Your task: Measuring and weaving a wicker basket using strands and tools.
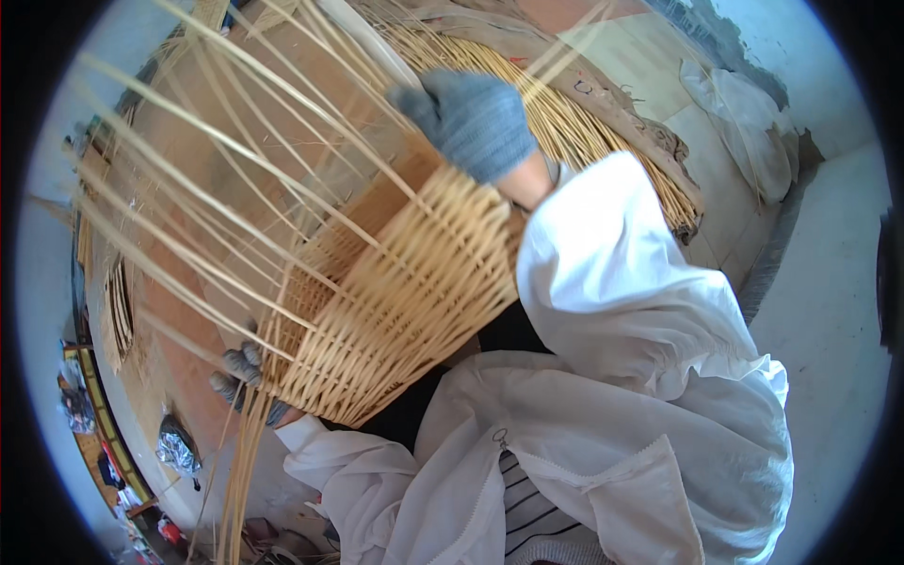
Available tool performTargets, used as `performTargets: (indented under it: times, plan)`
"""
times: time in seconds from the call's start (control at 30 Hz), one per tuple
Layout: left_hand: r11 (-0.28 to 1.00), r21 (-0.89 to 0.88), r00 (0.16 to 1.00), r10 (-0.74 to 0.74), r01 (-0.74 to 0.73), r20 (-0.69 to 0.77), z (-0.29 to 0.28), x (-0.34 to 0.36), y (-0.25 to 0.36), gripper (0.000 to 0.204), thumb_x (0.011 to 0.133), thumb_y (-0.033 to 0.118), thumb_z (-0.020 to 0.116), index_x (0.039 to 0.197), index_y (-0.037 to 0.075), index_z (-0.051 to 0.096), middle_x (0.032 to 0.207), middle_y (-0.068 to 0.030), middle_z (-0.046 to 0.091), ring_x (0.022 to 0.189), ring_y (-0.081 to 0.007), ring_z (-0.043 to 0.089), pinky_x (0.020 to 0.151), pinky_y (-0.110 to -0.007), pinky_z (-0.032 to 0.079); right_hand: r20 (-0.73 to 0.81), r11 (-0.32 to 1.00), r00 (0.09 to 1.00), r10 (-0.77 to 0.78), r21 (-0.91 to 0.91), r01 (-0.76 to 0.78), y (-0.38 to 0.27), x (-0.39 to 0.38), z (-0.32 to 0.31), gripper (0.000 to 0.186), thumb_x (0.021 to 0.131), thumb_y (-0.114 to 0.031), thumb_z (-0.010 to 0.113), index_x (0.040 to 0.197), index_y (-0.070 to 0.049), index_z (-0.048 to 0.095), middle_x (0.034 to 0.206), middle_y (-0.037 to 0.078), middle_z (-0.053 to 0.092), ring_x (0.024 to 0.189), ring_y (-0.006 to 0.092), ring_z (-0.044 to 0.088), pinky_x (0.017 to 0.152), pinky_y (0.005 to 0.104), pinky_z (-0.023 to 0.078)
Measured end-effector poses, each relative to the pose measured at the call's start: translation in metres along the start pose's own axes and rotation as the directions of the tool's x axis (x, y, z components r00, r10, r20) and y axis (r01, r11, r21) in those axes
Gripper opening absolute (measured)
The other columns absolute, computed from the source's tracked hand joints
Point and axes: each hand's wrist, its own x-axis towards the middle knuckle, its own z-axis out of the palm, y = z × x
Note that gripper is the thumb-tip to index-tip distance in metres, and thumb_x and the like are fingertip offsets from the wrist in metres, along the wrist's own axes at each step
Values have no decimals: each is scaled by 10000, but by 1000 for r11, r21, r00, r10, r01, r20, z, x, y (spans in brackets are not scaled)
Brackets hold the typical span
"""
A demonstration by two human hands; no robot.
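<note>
A half-woven wicker basket (405,292) lies tilted across my lap, its long pale stakes (235,141) fanning out to the upper left. My left hand (247,372), in a grey knit glove, is closed round the basket's left end, where a bundle of loose rods (247,461) hangs down. At the basket's upper right edge is my right hand (480,127), in a blue-grey glove, back upward and fingers curled. A pale, narrow strip (372,42) runs up and left from its fingers; whether the hand grips it I cannot make out. Motion blurs the weave near this hand.
A large heap of thin rods (574,113), edged by brown cloth (650,132), curves behind my right arm. White plastic sheeting (739,122) leans by the right wall. A shiny bag (176,444) lies at the left, near a shelf (104,433) with assorted things.
</note>
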Motion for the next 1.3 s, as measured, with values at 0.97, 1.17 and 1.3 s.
performTargets:
  times: [0.97,1.17,1.3]
  plan:
    - [919,-359,700,150,161,698,68,-26,4,394,930,316,393,1065,-24,539,896,-110,619,804,-206,578,866,-264,430,-125,961,955,-268,-110,255,-40,64,-14,547,865,-519,408,529,-96,494,420,65,459,345,200,456,363,331,389]
    - [968,-219,805,34,120,592,77,-23,-16,427,914,362,426,1042,-27,546,786,-59,630,724,-177,588,816,-255,459,-294,987,946,-137,-123,104,17,-37,34,514,887,-489,384,617,-73,518,492,128,510,434,289,518,433,374,435]
    - [994,-14,963,-102,109,251,85,-43,-22,390,899,328,469,1060,-20,535,826,-60,623,765,-167,583,818,-261,457,-87,981,988,125,-137,-136,59,-68,92,451,893,-451,381,770,-68,586,646,138,593,535,292,581,487,386,466]
